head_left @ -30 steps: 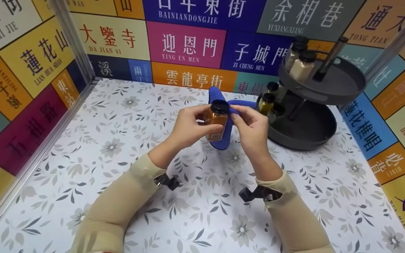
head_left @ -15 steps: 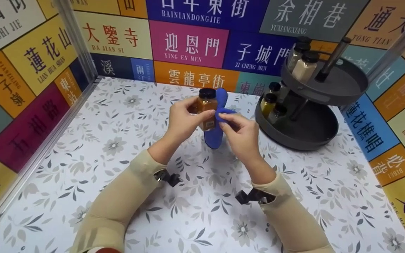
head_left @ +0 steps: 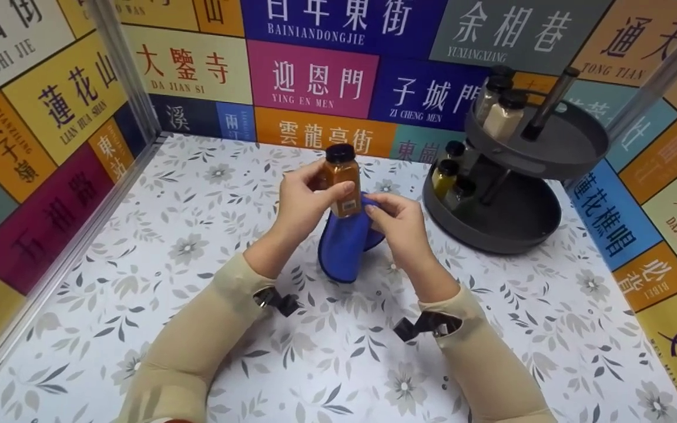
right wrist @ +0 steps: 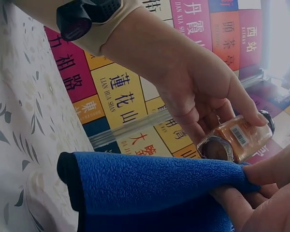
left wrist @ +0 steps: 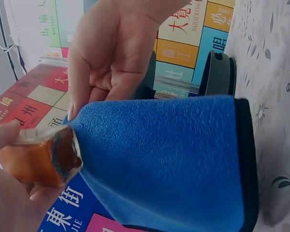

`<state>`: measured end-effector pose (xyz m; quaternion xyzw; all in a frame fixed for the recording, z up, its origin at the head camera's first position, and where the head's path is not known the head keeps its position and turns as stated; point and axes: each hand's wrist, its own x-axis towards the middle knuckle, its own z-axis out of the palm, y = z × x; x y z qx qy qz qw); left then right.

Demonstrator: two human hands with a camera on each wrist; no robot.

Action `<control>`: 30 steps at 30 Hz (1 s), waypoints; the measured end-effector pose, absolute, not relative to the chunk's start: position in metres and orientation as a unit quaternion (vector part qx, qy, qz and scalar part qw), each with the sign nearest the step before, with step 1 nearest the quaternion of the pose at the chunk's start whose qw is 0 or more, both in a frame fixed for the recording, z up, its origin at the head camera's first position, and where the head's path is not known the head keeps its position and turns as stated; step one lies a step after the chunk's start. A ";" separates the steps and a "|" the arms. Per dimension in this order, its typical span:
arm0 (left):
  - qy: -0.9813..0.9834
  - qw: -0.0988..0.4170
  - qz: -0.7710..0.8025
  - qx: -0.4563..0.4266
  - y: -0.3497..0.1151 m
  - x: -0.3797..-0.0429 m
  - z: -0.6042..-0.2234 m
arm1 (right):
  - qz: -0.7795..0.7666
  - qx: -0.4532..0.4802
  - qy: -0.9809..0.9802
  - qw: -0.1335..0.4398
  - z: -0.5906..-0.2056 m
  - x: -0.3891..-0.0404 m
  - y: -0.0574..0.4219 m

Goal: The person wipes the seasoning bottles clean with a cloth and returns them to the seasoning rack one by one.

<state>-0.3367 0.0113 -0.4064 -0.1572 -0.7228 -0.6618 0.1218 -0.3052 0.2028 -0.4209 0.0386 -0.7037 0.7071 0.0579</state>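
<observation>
My left hand grips a spice jar with a black lid and orange-brown contents, held upright above the table. A small barcode label shows on its side. Pinched between the thumb and fingers of my right hand, a blue cloth with dark edging hangs down just beside the jar. In the left wrist view the fuzzy cloth spreads out from the jar's base. The right wrist view shows the cloth's pinched edge close to the bottom of the jar.
A dark two-tier round rack stands at the right. Pale and clear jars sit on its upper tier, and several small bottles on the lower one. Sign-printed walls enclose the flower-patterned table at the back and sides.
The jar has moved left and slightly up in my left hand. My right hand has shifted left, and the cloth now hangs lower, below the jar, instead of standing up behind it.
</observation>
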 end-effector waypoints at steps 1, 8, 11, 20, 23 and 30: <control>-0.724 0.117 -0.659 -0.164 0.011 -0.336 -0.406 | 0.709 0.038 -0.701 0.057 -0.421 -0.306 0.204; -0.717 0.092 -0.655 -0.218 0.012 -0.332 -0.403 | 0.710 0.060 -0.698 0.068 -0.418 -0.307 0.209; -0.713 0.070 -0.659 -0.230 0.012 -0.332 -0.405 | 0.706 0.068 -0.701 0.067 -0.419 -0.309 0.212; -0.714 0.009 -0.657 -0.242 0.017 -0.335 -0.415 | 0.719 0.077 -0.685 0.093 -0.414 -0.309 0.221; -0.716 0.003 -0.651 -0.252 0.020 -0.335 -0.417 | 0.728 0.082 -0.670 0.115 -0.412 -0.308 0.222; -0.716 0.014 -0.643 -0.271 0.024 -0.338 -0.423 | 0.720 0.093 -0.666 0.168 -0.411 -0.307 0.223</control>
